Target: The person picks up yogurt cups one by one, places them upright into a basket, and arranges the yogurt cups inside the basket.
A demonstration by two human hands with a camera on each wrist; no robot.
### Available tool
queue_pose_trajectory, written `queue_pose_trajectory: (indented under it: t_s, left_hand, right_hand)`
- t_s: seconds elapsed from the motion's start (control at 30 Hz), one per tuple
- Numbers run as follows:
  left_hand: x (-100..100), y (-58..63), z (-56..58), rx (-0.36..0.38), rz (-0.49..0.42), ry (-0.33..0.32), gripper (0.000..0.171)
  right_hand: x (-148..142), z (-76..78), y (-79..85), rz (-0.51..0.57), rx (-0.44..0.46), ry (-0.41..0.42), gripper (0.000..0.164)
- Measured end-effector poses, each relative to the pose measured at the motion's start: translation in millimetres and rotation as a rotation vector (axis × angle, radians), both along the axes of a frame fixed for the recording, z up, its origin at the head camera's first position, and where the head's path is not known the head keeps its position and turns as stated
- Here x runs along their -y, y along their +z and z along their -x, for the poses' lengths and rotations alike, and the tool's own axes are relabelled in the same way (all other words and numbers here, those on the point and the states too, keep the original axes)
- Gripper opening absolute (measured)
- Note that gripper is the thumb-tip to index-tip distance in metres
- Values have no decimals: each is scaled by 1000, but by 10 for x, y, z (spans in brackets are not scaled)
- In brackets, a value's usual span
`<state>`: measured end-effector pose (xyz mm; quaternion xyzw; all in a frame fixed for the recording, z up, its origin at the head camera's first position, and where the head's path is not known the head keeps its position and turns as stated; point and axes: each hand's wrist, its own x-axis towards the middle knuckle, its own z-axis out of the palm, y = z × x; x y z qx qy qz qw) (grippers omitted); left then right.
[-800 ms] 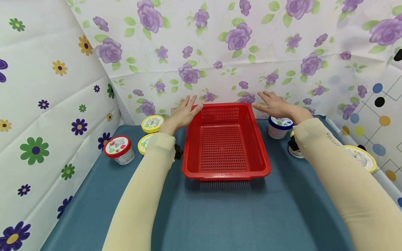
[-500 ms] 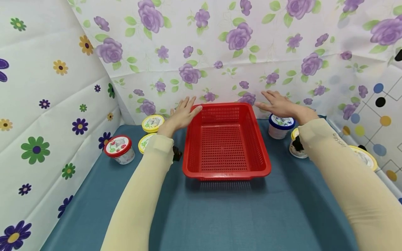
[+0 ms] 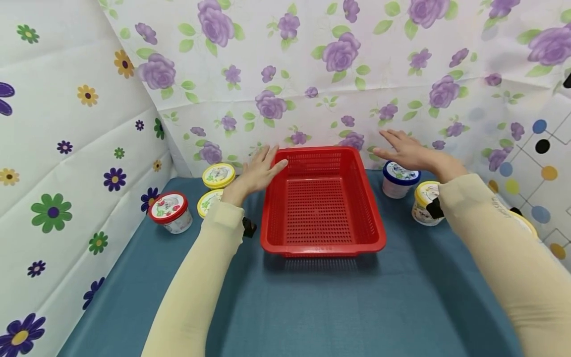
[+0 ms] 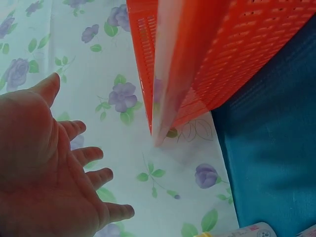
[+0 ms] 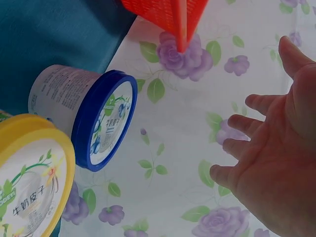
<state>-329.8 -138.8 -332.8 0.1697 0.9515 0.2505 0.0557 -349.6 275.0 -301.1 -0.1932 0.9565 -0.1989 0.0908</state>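
Red basket (image 3: 317, 206) looks light but stiff, I'd grab its rim (image 3: 370, 198) at 9 and 3 o'clock, left grip (image 3: 255, 172) and right grip (image 3: 407, 151) both spread, empty.

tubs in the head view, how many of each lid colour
red-lid tub: 1
yellow-lid tubs: 4, one mostly hidden behind the right sleeve
blue-lid tub: 1
total: 6
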Motion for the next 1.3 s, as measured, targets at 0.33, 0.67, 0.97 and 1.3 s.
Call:
queue_pose_trajectory:
  t_s: [0.33, 0.67, 0.97, 1.3]
  left_hand:
    - [73, -98, -104, 11, -43, -8, 74]
    - [171, -245, -216, 18, -128, -30, 75]
    - [228, -365, -311, 69, -246, -30, 76]
    - [273, -449, -416, 81, -325, -25, 77]
  right_hand:
    - [-118, -112, -52, 2, -25, 15, 88]
    - [-248, -232, -64, 2, 8, 21, 86]
    - [-293, -335, -140, 9, 9, 13, 82]
    - [-396, -413, -206, 23, 31, -20, 83]
